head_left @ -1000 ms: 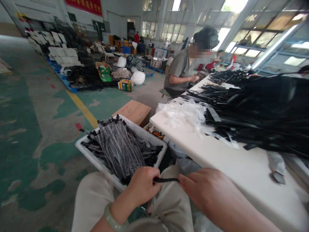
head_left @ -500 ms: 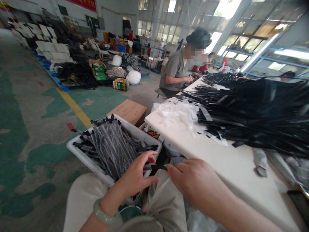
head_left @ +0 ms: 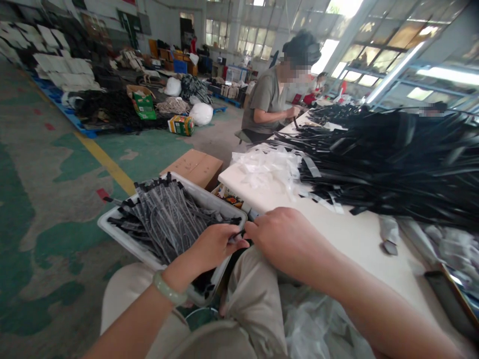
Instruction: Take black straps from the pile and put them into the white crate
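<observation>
My left hand (head_left: 220,245) pinches a black strip (head_left: 236,236) between thumb and fingers, above the near right edge of a white plastic bin (head_left: 130,245). Close against it, my right hand (head_left: 279,234) grips the same strip with closed fingers. Most of the strip is hidden by the hands. Inside the bin lie many dark strips in clear plastic sleeves (head_left: 168,217), their black ends sticking out. A large heap of loose black strips (head_left: 392,159) covers the far part of the white table (head_left: 337,239) to the right.
Clear plastic sleeves (head_left: 269,164) are piled on the table's left corner. A cardboard box (head_left: 194,167) stands behind the bin. Farther back, a co-worker (head_left: 264,104) sits at the table. A phone-like dark object (head_left: 452,299) lies at the right.
My hands have come together and moved up slightly, with the left fingers closing on the strip. The co-worker's hands have risen a little. The whole view has shifted slightly.
</observation>
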